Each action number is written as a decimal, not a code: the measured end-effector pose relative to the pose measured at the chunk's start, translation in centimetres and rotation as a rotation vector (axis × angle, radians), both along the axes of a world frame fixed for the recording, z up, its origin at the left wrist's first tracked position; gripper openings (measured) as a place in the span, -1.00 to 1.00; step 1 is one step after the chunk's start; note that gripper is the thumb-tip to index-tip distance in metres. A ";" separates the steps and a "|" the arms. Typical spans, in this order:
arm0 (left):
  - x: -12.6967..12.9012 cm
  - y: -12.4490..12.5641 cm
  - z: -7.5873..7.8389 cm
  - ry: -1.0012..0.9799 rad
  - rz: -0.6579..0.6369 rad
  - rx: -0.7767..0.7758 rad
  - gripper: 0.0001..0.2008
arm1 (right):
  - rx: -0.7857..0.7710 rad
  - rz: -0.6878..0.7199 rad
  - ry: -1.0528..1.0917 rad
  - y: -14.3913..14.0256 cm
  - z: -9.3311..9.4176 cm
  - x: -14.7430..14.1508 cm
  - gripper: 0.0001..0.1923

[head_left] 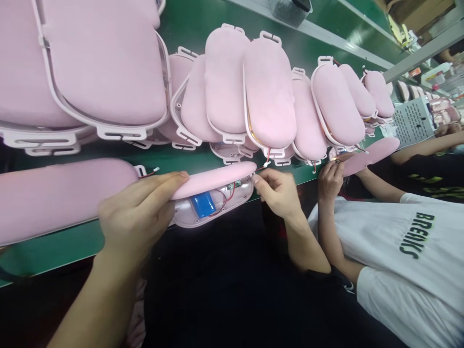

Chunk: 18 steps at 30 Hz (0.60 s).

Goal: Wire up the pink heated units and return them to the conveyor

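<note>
A pink padded cover (217, 177) is tilted up over its pale plastic shell (184, 216), which lies at the bench's near edge. Inside the shell sit a blue battery pack (203, 205), thin red and black wires and a small green circuit board (235, 184). My left hand (141, 208) grips the left end of the cover, thumb side hidden. At the other end, my right hand (276, 191) has its fingers pinched at the shell's edge, close to a red wire with a white connector (267, 165). What those fingertips hold is too small to make out.
Several pink padded units (270, 92) stand overlapping along the green bench (181, 19). Another pink unit (68, 193) lies to my left. Close on my right, a co-worker in a white shirt (391, 241) holds a pink cover (373, 155). A printed sheet (413, 121) stands farther off.
</note>
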<state>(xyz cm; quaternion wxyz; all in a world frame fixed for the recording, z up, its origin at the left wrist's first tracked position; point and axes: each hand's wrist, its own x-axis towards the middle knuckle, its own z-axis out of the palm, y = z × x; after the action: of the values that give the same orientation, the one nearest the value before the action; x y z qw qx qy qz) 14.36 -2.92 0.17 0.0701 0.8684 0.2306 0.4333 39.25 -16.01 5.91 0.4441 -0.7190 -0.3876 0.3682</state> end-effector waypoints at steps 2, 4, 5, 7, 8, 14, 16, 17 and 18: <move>0.0 0.0 0.0 -0.006 0.001 -0.007 -0.39 | 0.032 -0.139 -0.141 -0.2 -0.3 0.1 -0.64; 0.0 0.1 0.0 -0.017 -0.006 -0.023 -0.39 | 0.055 -0.178 -0.048 -0.2 -1.0 -0.2 -0.62; 0.1 0.1 0.0 -0.024 -0.005 -0.029 -0.41 | 0.090 -0.187 0.020 -0.2 -1.3 -0.5 -0.59; 0.2 0.1 0.0 -0.032 0.009 -0.033 -0.44 | 0.217 -0.222 0.117 -0.4 -2.1 -1.0 -0.64; 0.2 0.1 0.0 -0.033 0.019 -0.030 -0.46 | 0.291 -0.229 0.164 -0.5 -2.3 -1.3 -0.69; 0.1 0.1 0.0 -0.024 0.040 -0.037 -0.50 | 0.241 0.129 0.363 -1.2 -1.7 -0.8 -0.73; 0.0 0.1 0.0 -0.026 0.045 -0.028 -0.49 | 0.139 0.100 0.251 -0.5 -1.2 -0.7 -0.78; 0.0 0.1 0.0 -0.028 0.050 -0.022 -0.49 | 0.099 0.070 0.176 -0.1 -1.0 -0.8 -0.80; 0.0 0.1 0.0 -0.027 0.055 -0.017 -0.48 | 0.069 0.050 0.098 0.3 -0.9 -1.0 -0.81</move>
<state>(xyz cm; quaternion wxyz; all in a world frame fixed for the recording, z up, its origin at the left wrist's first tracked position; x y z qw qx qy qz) 14.32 -2.78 0.14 0.0686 0.8552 0.2569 0.4448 38.23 -15.75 5.05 0.4779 -0.6745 -0.3955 0.4003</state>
